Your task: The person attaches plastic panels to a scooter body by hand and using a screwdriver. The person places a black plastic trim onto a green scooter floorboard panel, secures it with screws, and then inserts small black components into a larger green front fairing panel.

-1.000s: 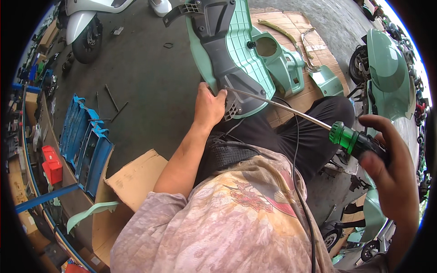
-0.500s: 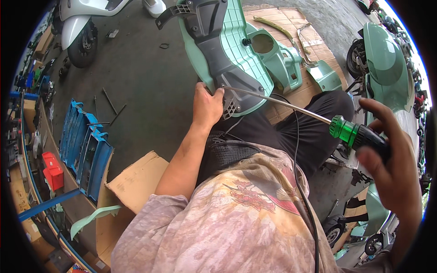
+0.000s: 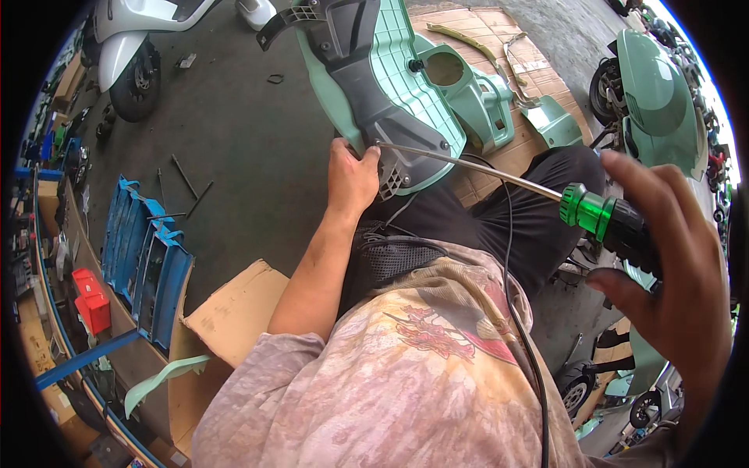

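Note:
A mint-green scooter body panel with a black plastic inner cover [image 3: 347, 86] lies across my lap, its ribbed green side toward the right. My left hand [image 3: 351, 175] is closed on the panel's near left edge, thumb beside the screwdriver's tip. A long screwdriver [image 3: 589, 212] with a green and black handle reaches from the right, its tip at a screw point on the black cover. My right hand [image 3: 679, 257] is around the back of the handle, which rests against the palm; the fingers curve loosely, the thumb off the grip. Whether a screw sits at the tip is hidden.
Green body parts [image 3: 472, 101] lie on flattened cardboard [image 3: 538, 66] ahead. A white scooter [image 3: 133, 39] stands far left and a green one [image 3: 659, 101] at right. On the left are a blue metal rack [image 3: 148, 265], a red bin [image 3: 92, 300] and an open carton [image 3: 234, 312].
The right-hand fingers have spread and the thumb has moved off the handle, which has turned slightly. The left hand keeps its place on the panel; the whole view has shifted a little.

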`<state>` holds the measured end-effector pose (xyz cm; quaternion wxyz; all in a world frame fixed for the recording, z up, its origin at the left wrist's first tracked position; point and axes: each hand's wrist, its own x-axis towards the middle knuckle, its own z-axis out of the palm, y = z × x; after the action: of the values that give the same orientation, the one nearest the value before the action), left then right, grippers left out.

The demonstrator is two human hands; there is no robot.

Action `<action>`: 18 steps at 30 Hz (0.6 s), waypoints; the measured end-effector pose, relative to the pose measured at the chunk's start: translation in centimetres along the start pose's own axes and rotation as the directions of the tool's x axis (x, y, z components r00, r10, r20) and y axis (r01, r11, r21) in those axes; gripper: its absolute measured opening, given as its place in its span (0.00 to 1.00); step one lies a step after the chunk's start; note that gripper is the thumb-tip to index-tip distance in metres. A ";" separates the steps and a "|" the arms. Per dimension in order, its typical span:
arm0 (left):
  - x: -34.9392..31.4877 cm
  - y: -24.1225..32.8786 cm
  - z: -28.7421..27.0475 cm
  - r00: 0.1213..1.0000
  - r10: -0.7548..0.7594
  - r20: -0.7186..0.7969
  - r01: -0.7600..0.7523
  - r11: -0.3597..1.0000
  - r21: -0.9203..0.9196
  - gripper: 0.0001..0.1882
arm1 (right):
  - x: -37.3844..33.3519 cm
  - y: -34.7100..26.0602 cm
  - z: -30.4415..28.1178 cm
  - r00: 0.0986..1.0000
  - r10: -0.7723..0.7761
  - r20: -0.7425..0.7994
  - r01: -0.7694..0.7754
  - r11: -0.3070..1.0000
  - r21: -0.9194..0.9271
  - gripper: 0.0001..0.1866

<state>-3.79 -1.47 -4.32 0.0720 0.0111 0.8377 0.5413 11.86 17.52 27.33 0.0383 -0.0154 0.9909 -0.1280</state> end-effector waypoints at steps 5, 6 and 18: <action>0.1 1.4 0.2 0.999 -0.006 0.041 0.006 1.000 -0.022 0.28 | -1.0 -1.1 -1.0 0.878 -0.419 0.231 0.463 0.621 -0.632 0.22; 0.0 1.1 0.1 0.999 -0.015 0.039 0.016 1.000 -0.018 0.28 | -0.9 -0.5 -0.6 0.929 -0.322 0.182 0.369 0.787 -0.494 0.21; 0.2 2.2 0.3 0.998 -0.017 0.064 0.024 0.995 -0.098 0.24 | 0.4 -3.3 -2.2 0.967 -0.150 0.206 0.236 0.830 -0.505 0.28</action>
<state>-4.12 -0.30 -2.49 0.1044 0.0160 0.8073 0.5807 11.35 14.84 30.28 0.0979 -0.1356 0.9751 0.1458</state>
